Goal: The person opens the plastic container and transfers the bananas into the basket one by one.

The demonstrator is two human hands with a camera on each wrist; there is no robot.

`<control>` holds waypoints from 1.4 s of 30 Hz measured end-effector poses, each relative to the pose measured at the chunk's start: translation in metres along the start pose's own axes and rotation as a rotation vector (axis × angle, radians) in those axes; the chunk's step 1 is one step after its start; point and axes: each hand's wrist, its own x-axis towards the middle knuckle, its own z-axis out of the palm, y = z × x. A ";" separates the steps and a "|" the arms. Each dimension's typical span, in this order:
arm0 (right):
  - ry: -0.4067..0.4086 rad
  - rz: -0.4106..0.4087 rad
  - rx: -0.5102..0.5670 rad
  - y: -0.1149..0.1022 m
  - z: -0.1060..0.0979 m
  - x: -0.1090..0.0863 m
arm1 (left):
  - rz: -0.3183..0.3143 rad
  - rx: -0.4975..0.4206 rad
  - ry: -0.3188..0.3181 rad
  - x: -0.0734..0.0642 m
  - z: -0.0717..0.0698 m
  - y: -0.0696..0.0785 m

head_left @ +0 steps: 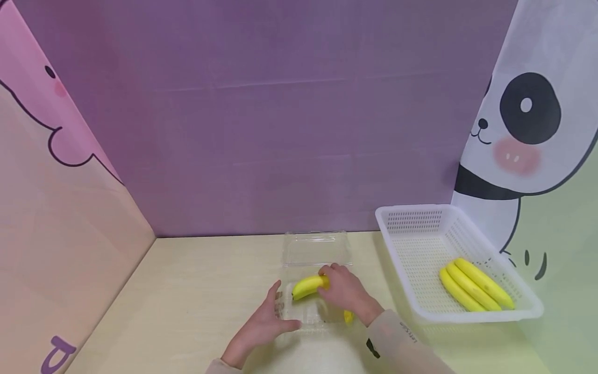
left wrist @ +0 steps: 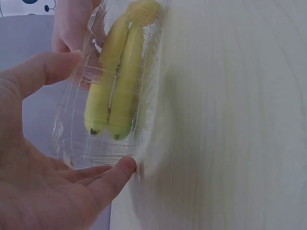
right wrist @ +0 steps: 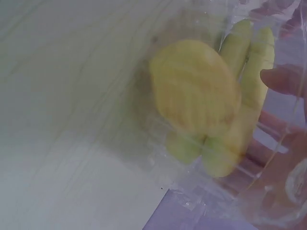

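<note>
Left hand (head_left: 267,318): thumb and fingers spread wide and fairly straight, spanning the left end of a clear plastic container (head_left: 310,313). In the left wrist view the thumb touches the rim and a fingertip rests low against the wall. Right hand (head_left: 344,292): fingers curled over a yellow banana bunch (head_left: 308,287), gripping it from above at its middle. The left wrist view shows two fruits in this bunch, side by side behind the clear wall, joined at a thick yellow end; their dark tips point left. Bunch is at the container's base; whether it touches the floor of the base cannot be told. The right wrist view is hazy, with a yellow end close to the lens.

Container lies open on the pale table (head_left: 201,291), its lid (head_left: 317,250) on the far side. To the right, a white basket (head_left: 396,259) holds three bananas (head_left: 474,288), side by side, in its near right part. A purple backdrop (head_left: 261,130) stands at the far edge; a printed panda (head_left: 530,106) shows on the right panel.
</note>
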 end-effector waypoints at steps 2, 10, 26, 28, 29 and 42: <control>-0.005 -0.002 0.015 0.000 0.001 0.000 | -0.001 0.006 0.003 0.001 0.000 -0.001; -0.029 -0.037 0.007 -0.003 0.009 0.002 | -0.005 0.032 0.024 0.000 0.001 -0.001; -0.052 -0.141 -0.165 -0.015 0.025 0.001 | -0.007 0.029 0.015 0.001 0.000 -0.001; -0.056 -0.151 -0.179 -0.016 0.027 0.000 | -0.003 0.026 0.014 0.001 0.000 -0.001; -0.055 -0.156 -0.187 -0.016 0.027 0.000 | -0.002 0.023 0.014 0.001 0.000 -0.001; -0.067 -0.194 -0.202 -0.013 0.028 -0.002 | 0.002 0.043 0.024 0.002 0.001 -0.002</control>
